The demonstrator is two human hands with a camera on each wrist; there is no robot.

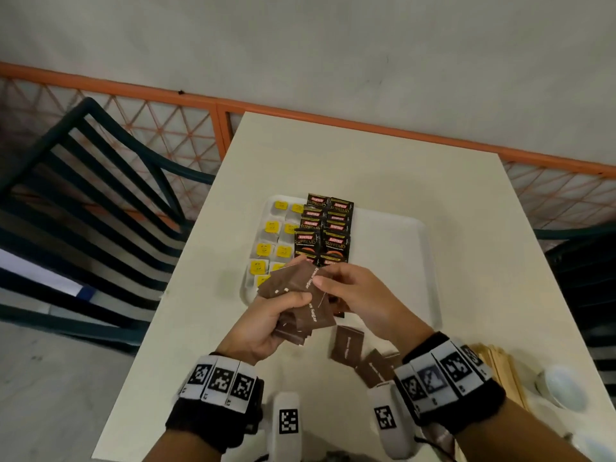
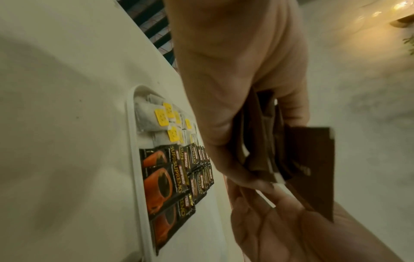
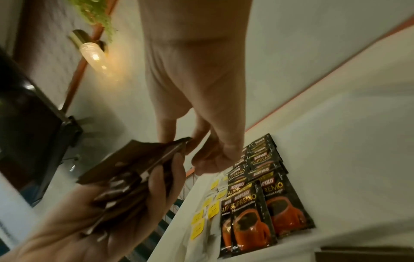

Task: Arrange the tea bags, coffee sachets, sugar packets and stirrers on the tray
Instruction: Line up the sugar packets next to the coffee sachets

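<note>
Tea bags [image 1: 270, 243] and coffee sachets [image 1: 328, 228] are already lined up in 2 columns each on the tray [image 1: 393, 235]; a fan of sugar packets [image 1: 293, 296] is gripped by the left hand [image 1: 266, 328] above its near edge, 1 pinched by the right hand [image 1: 353, 291], more packets [image 1: 346, 346] and stirrers [image 1: 496, 358] left on the table

Dim warm light, motion blur, edge distortion
</note>
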